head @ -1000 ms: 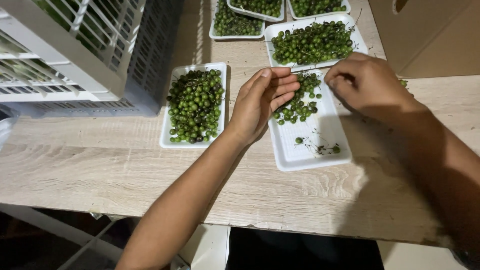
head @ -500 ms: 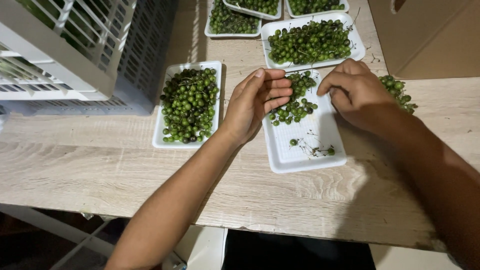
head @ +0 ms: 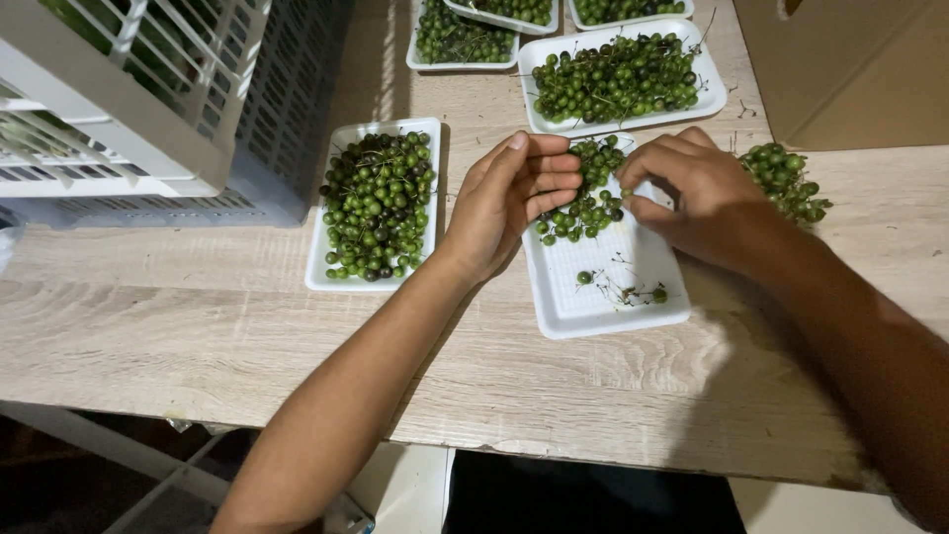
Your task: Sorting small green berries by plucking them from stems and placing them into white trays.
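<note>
A white foam tray (head: 605, 297) lies in front of me on the wooden table, with a small heap of green berries (head: 583, 203) at its far end and a few loose berries and stems near its middle. My left hand (head: 509, 198) rests at the tray's left edge, fingers curled against the heap. My right hand (head: 692, 193) hovers over the tray's far right corner, its fingertips pinched on a berry. A loose pile of green berries (head: 791, 183) lies on the table just right of that hand.
A full tray of green berries (head: 376, 203) sits to the left. More filled trays (head: 618, 79) stand behind. White and grey plastic crates (head: 148, 99) occupy the back left, a cardboard box (head: 850, 69) the back right. The table edge (head: 494, 435) runs near me.
The view has shifted slightly. My right hand has moved a little toward the tray's far right corner; my left hand stays by the heap.
</note>
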